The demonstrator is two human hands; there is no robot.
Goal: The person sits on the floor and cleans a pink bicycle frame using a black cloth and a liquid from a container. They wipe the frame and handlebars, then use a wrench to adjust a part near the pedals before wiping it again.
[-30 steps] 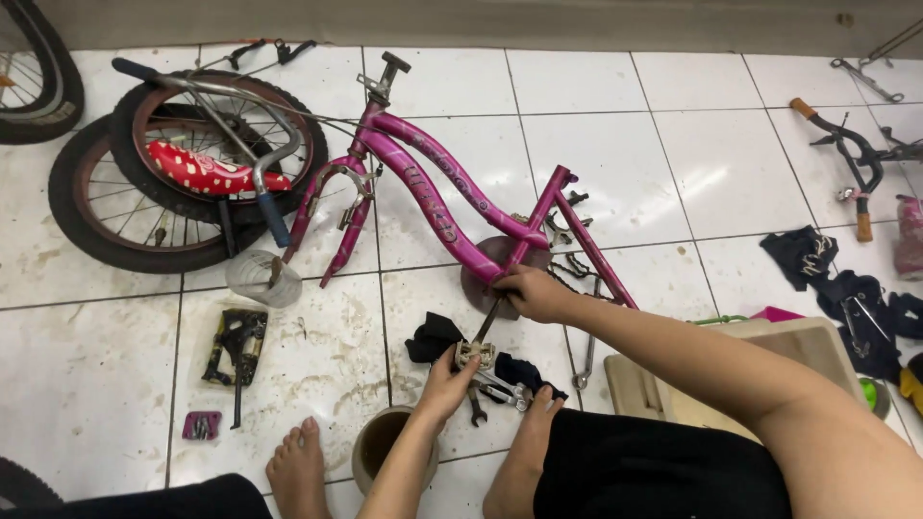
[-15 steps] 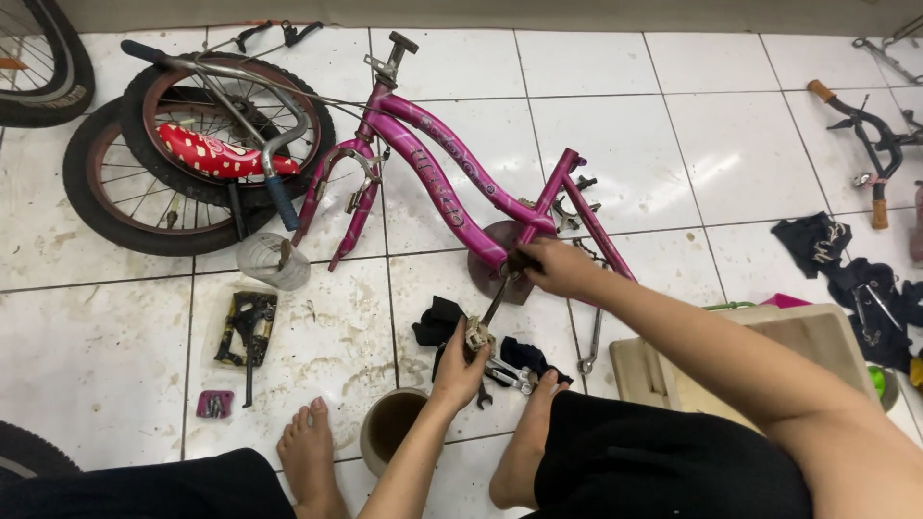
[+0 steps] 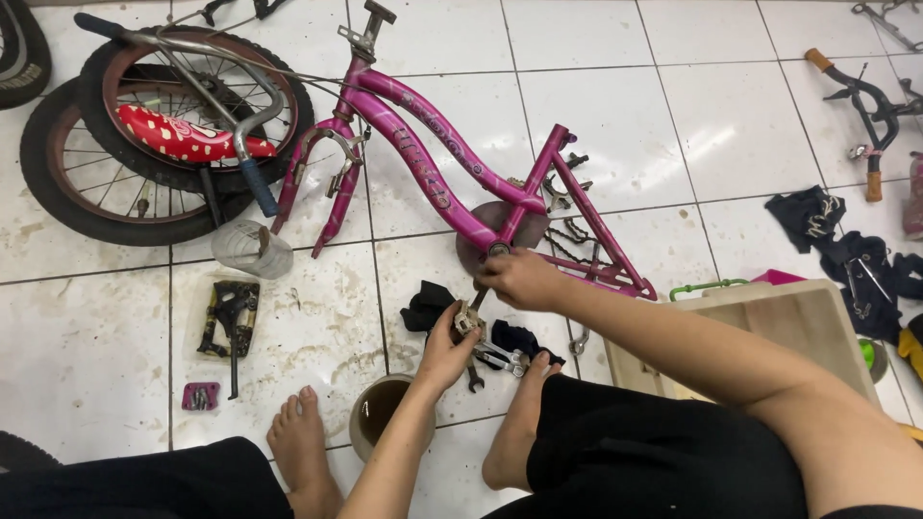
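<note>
By the right hand [image 3: 524, 279] a glossy pink painted metal frame [image 3: 423, 163]; under the left hand [image 3: 447, 351], dull steel tools [image 3: 500, 358] on smeared glazed tiles [image 3: 596, 96].

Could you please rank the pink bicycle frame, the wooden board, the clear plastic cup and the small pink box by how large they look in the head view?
1. pink bicycle frame
2. wooden board, though it lies nearer the camera and is partly hidden by the arm
3. clear plastic cup
4. small pink box

wheels [image 3: 144, 163] left of frame [image 3: 433, 173], cup [image 3: 377, 413] before it
</note>
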